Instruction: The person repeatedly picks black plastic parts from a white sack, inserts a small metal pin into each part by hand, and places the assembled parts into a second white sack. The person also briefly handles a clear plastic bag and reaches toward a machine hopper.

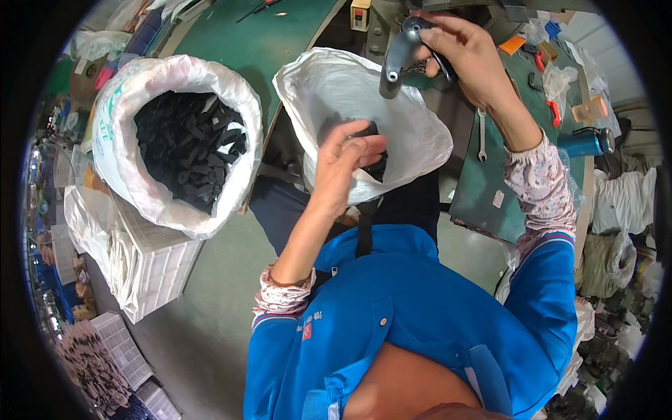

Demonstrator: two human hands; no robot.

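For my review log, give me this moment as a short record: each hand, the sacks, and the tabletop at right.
Left hand: left hand over the open middle sack, fingers loosely curled; whether it holds anything is unclear
Right hand: right hand gripping a dark curved part above the middle sack's far edge
Middle sack: white, dark pieces low inside, partly hidden
Left sack: left sack white, rim rolled outward, holding many black pieces
Right tabletop: green tabletop with a wrench and blue bottle

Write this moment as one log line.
right hand: gripping dark curved part | left hand: over open white sack | nearby: second sack, black pieces inside
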